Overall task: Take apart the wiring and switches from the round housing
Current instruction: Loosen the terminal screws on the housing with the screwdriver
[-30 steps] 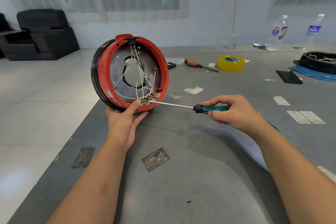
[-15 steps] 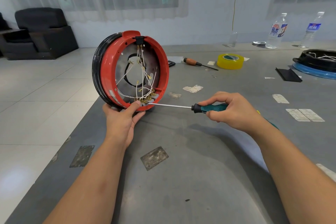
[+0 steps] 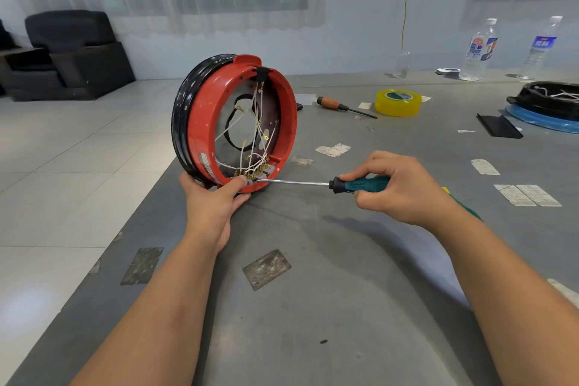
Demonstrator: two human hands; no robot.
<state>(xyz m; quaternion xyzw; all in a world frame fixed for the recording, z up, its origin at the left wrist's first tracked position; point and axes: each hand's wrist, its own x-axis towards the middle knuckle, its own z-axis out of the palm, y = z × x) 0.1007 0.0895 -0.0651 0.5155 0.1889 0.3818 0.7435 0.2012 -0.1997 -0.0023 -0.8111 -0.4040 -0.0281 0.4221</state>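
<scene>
The round red housing (image 3: 203, 122) with a black outer ring stands on edge at the left of the grey table (image 3: 344, 291), its open side facing right. Inside it, white wires (image 3: 255, 141) with brass terminals run from a black switch (image 3: 262, 74) at the top down to a terminal block (image 3: 255, 171) at the bottom. My left hand (image 3: 216, 200) grips the housing's lower rim, thumb on the inner edge. My right hand (image 3: 401, 188) grips a green-handled screwdriver (image 3: 360, 184), whose tip touches the terminal block.
An orange-handled screwdriver (image 3: 341, 106) and a yellow tape roll (image 3: 398, 102) lie farther back. A black and blue housing (image 3: 551, 106) sits at the far right, beside a black strip (image 3: 498, 126). Two water bottles (image 3: 477, 50) stand at the back. The table's left edge runs beside the housing.
The housing has been turned so its open side faces further to the right. The screwdriver stays at the terminal block, and both hands keep their hold.
</scene>
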